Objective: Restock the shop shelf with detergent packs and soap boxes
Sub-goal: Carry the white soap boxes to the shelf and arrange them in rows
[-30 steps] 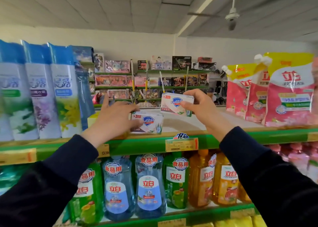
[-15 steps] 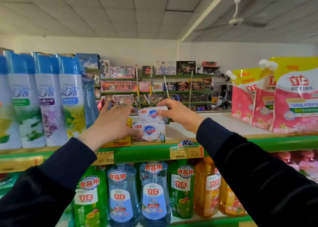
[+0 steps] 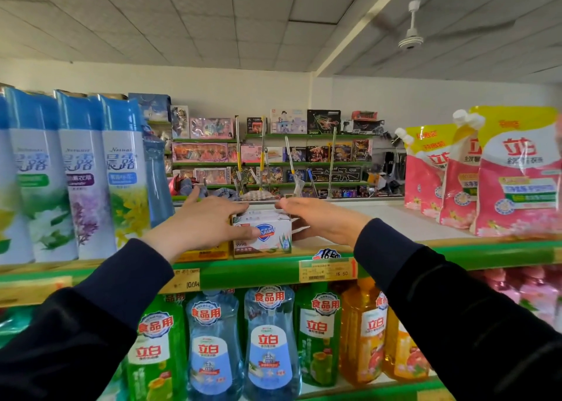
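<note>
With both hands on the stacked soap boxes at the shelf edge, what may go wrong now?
1. The soap boxes stand at the front edge of the top shelf; a push from the left hand or right hand may tip them off.
2. The upper box may sit askew and slide when the hands leave.
3. The right sleeve might brush the pink detergent packs.

Both hands on stacked soap boxes (image 3: 262, 233) on green shelf (image 3: 267, 274). Left hand (image 3: 202, 224) flat against stack's left side, thumb on front. Right hand (image 3: 319, 221) over top and right side, fingers straight. Detergent packs (image 3: 492, 175) upright at right, well apart. Blue cans (image 3: 82, 172) left. Dish soap bottles (image 3: 270, 343) on shelf below.
</note>
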### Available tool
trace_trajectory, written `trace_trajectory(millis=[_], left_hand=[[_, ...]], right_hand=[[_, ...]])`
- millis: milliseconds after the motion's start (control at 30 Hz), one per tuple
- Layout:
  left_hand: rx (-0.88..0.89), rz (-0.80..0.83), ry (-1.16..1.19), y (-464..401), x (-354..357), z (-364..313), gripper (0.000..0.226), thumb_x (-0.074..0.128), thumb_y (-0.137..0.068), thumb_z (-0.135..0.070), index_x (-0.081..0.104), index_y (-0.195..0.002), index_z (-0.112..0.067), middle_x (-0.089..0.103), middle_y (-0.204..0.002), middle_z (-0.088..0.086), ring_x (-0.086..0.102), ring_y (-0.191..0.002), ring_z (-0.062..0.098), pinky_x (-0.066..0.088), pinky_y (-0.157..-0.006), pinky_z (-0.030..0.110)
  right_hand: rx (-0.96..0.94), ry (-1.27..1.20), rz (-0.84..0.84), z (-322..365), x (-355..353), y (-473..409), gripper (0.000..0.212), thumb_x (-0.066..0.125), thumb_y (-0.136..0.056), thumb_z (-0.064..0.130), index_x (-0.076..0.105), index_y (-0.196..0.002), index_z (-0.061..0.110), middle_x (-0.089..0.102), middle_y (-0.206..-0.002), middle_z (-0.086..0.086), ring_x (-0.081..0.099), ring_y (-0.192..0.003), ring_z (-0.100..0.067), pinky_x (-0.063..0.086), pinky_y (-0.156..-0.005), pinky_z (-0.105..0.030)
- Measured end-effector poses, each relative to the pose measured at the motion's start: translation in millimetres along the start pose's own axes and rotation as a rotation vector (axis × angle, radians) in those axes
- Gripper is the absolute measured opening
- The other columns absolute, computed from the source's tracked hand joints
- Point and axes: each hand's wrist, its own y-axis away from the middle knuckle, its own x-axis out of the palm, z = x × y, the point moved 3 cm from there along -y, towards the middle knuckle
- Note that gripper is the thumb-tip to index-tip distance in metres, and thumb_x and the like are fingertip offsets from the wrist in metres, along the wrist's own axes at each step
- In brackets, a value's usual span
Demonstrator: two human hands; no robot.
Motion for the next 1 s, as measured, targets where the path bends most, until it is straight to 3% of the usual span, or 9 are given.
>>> trace_trajectory(millis=[133, 200, 367, 433, 533, 600, 733, 867, 1000], left_hand=[[0.033, 0.028, -0.054, -1, 2, -1, 0.101, 0.020, -0.073, -0.090, 0.029, -0.159, -0.037, 0.032, -0.165, -0.007, 0.019, -0.156, 0.021, -0.016, -0.119, 0.057], [0.043, 0.040, -0.083, -1, 2, -2, 0.095, 0.021, -0.079, -0.088, 0.025, -0.160, -0.038, 0.032, -0.165, -0.008, 0.019, -0.156, 0.022, -0.015, -0.120, 0.060], [0.043, 0.056, -0.103, 0, -1, -6, 0.099, 0.018, -0.075, -0.089, 0.025, -0.160, -0.038, 0.033, -0.165, -0.008, 0.023, -0.154, 0.021, -0.010, -0.122, 0.061], [0.061, 0.016, -0.079, 2, -5, -10, 0.103, 0.017, -0.071, -0.091, 0.025, -0.160, -0.038, 0.033, -0.165, -0.008, 0.025, -0.154, 0.019, -0.008, -0.123, 0.060], [0.110, -0.069, -0.011, 5, -14, -23, 0.109, 0.017, -0.066, -0.094, 0.023, -0.160, -0.039, 0.032, -0.166, -0.005, 0.024, -0.154, 0.019, -0.001, -0.124, 0.056], [0.164, -0.128, 0.059, 7, -19, -36, 0.107, 0.021, -0.068, -0.093, 0.025, -0.160, -0.038, 0.032, -0.165, -0.004, 0.025, -0.153, 0.020, 0.009, -0.126, 0.052], [0.288, -0.275, 0.321, 13, -15, -67, 0.079, 0.057, -0.088, -0.069, 0.035, -0.157, -0.036, 0.037, -0.163, -0.007, 0.028, -0.150, 0.018, 0.021, -0.121, 0.042], [0.425, -0.335, 0.508, 18, -3, -108, 0.069, 0.064, -0.091, -0.057, 0.041, -0.152, -0.036, 0.044, -0.157, -0.009, 0.032, -0.146, 0.016, 0.027, -0.121, 0.043], [0.546, -0.316, 0.715, 28, 13, -167, 0.064, 0.069, -0.090, -0.050, 0.047, -0.148, -0.038, 0.048, -0.153, -0.012, 0.038, -0.142, 0.012, 0.028, -0.112, 0.031]], right_hand=[[0.013, 0.032, 0.004, 1, 7, 3, 0.041, 0.044, -0.107, 0.043, 0.055, -0.140, 0.020, 0.075, -0.121, -0.006, 0.068, -0.116, -0.022, 0.060, -0.092, -0.035], [0.017, 0.041, -0.009, 3, 9, 6, 0.043, 0.043, -0.108, 0.042, 0.054, -0.142, 0.019, 0.074, -0.122, -0.006, 0.069, -0.113, -0.020, 0.060, -0.086, -0.030], [-0.003, 0.126, -0.057, 5, 12, 12, 0.054, 0.036, -0.108, 0.049, 0.041, -0.155, 0.022, 0.055, -0.151, -0.003, 0.052, -0.136, -0.022, 0.042, -0.116, -0.042], [-0.043, 0.144, -0.105, 7, 11, 17, 0.057, 0.034, -0.107, 0.054, 0.034, -0.158, 0.027, 0.041, -0.161, 0.002, 0.042, -0.144, -0.020, 0.036, -0.116, -0.036], [-0.122, 0.109, -0.236, 8, 4, 26, 0.057, 0.037, -0.105, 0.056, 0.039, -0.155, 0.029, 0.042, -0.160, 0.003, 0.044, -0.142, -0.017, 0.040, -0.114, -0.038], [-0.169, 0.105, -0.326, 7, 0, 36, 0.056, 0.045, -0.104, 0.053, 0.043, -0.153, 0.026, 0.047, -0.156, 0.004, 0.045, -0.140, -0.016, 0.039, -0.110, -0.035], [-0.241, 0.173, -0.528, -4, -7, 80, 0.046, 0.060, -0.100, 0.043, 0.052, -0.143, 0.030, 0.054, -0.142, 0.014, 0.049, -0.129, -0.008, 0.037, -0.101, -0.029], [-0.241, 0.218, -0.722, -19, -14, 140, 0.040, 0.062, -0.099, 0.040, 0.055, -0.137, 0.033, 0.055, -0.140, 0.017, 0.049, -0.130, -0.005, 0.039, -0.098, -0.026], [-0.147, 0.191, -0.883, -41, -18, 217, 0.037, 0.064, -0.099, 0.033, 0.057, -0.135, 0.033, 0.058, -0.136, 0.017, 0.050, -0.129, -0.003, 0.042, -0.101, -0.027]])
